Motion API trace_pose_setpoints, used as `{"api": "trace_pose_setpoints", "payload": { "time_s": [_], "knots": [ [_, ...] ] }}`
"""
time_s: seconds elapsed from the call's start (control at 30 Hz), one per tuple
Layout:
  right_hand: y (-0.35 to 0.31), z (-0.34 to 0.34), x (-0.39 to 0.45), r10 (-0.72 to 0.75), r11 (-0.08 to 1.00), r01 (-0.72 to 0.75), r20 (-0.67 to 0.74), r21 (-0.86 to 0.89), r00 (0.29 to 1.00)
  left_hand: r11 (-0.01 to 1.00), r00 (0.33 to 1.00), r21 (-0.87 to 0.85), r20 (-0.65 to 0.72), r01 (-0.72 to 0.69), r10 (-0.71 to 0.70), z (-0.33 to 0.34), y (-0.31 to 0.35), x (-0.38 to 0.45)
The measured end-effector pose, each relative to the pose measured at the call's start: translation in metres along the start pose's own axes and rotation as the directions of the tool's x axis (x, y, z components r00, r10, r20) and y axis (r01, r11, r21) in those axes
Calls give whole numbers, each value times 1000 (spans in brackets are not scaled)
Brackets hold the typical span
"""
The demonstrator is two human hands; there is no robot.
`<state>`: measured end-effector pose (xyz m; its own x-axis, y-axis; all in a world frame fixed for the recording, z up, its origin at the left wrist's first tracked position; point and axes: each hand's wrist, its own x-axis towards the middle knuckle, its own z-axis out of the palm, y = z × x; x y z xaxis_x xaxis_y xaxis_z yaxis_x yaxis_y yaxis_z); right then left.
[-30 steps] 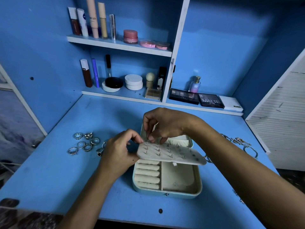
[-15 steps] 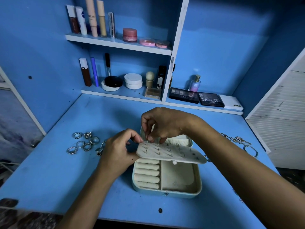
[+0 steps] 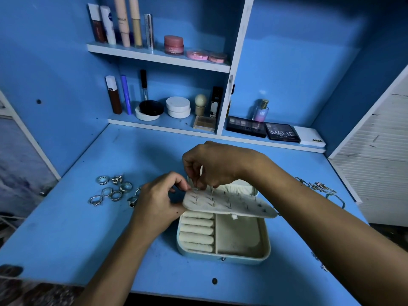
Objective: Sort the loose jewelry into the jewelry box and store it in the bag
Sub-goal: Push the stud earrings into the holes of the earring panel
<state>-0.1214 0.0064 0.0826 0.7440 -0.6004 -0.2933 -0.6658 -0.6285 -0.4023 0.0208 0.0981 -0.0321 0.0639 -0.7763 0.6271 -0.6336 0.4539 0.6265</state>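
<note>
Jewelry box [image 3: 223, 253], pale blue, lying open on the blue desk [image 3: 66, 228]: cream lining, a row of padded ring rolls [image 3: 197, 231] in the left compartment, one larger compartment to the right with nothing visible in it. Earring panel [image 3: 229, 205], cream, studded with small posts, held tilted above the back half of the box. Left hand [image 3: 157, 208]: fingers curled, pinching the panel's left edge. Right hand [image 3: 212, 165]: thumb and fingertips pinched together over a post near the panel's left end; what they hold is too small to tell. Loose rings [image 3: 113, 189], silver, clustered on the desk left of the box, partly behind the left hand. Chains [image 3: 320, 187] on the desk to the right, beyond the right forearm. Shelves [image 3: 159, 57] behind: tubes, jars, compacts, palettes, a perfume bottle [image 3: 261, 110]
</note>
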Motion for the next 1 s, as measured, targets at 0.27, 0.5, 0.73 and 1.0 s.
{"api": "trace_pose_setpoints", "payload": {
  "time_s": [0.27, 0.5, 0.73, 1.0],
  "knots": [
    [-7, -2, -3, -15, 997, 15, -3, -79, 1000, 1000, 1000, 6, -11, -7, 7, 0, -2, 0],
    [-7, -1, -2, -27, 992, 24, -24, -124, 999, 1000, 1000, -9, -8, -2, 2, 0, -3, -1],
    [-2, 0, 3, -46, 993, 45, -2, -113, 999, 1000, 1000, -1, -7, 10, -10, 0, -2, 0],
    [20, 3, 2, 19, 958, -37, 65, 285, 998, 999, 1000, -37, -9, 10, -10, 0, 1, 1]
  ]
}}
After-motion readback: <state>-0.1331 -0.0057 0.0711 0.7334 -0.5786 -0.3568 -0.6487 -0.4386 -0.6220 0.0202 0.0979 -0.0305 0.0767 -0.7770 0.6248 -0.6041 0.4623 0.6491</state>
